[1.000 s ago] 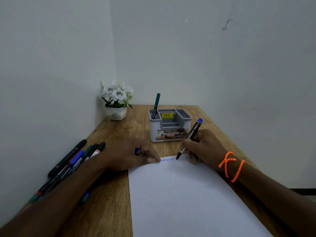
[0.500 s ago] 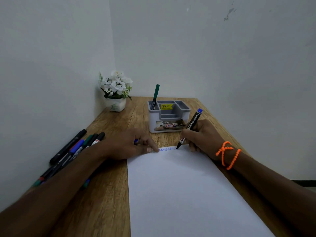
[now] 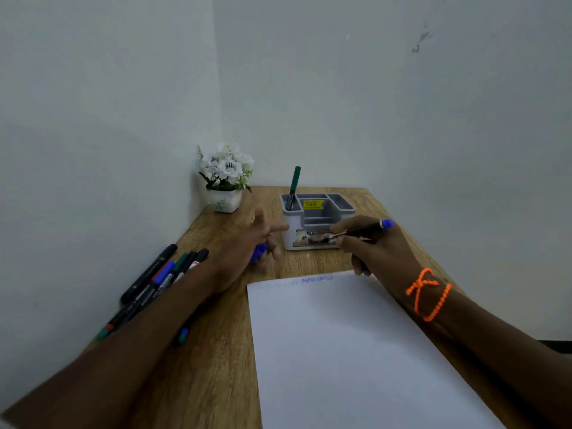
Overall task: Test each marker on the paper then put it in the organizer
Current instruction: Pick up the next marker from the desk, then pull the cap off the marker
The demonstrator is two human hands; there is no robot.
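Note:
My right hand [image 3: 376, 247] grips a black marker with a blue end [image 3: 366, 229], lifted off the paper and lying almost level, its tip pointing left in front of the grey organizer [image 3: 317, 222]. My left hand [image 3: 250, 247] hovers left of the organizer and holds the blue cap [image 3: 258, 252] in its lower fingers, while its upper fingers reach toward the marker tip. The white paper [image 3: 349, 351] carries a short blue zigzag [image 3: 316, 279] at its top edge. A green marker [image 3: 294, 187] stands in the organizer's back left compartment.
Several markers [image 3: 161, 280] lie in a bunch on the wooden table [image 3: 213, 351] by the left wall, partly hidden under my left forearm. A white pot of flowers [image 3: 225, 178] stands in the back left corner. Walls close the left and far sides.
My right hand has lifted the marker from the paper and turned it level toward the left. My left hand has left the paper's corner and risen toward the marker tip with the cap.

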